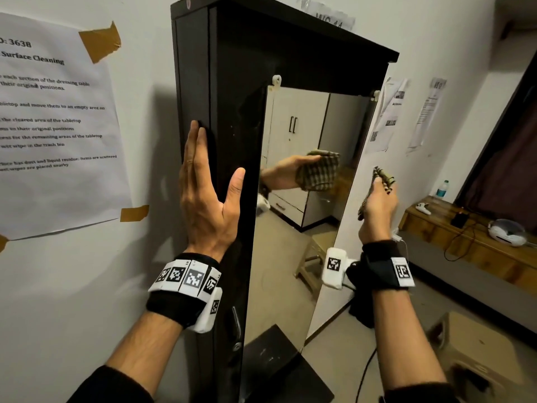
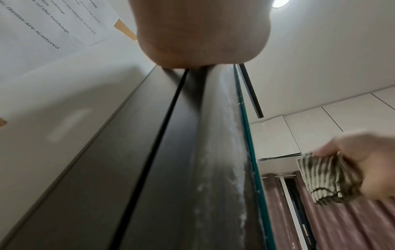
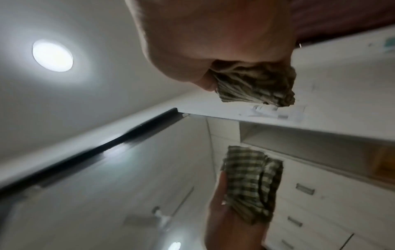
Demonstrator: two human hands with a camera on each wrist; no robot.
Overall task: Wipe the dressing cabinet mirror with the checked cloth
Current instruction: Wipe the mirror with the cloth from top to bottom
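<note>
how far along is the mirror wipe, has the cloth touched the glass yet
Done: the right hand grips the checked cloth; the left hand braces flat against the cabinet edge. In hand: the cloth hangs just off the mirror, a gap showing to its reflection. Left: the wiping itself; whether any has been done cannot be told.

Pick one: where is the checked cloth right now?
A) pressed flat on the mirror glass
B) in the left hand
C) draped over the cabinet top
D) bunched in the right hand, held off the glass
D: the right hand grips the bunched cloth with a gap to the mirror, where its reflection shows separately; the left hand lies flat on the cabinet edge.
</note>
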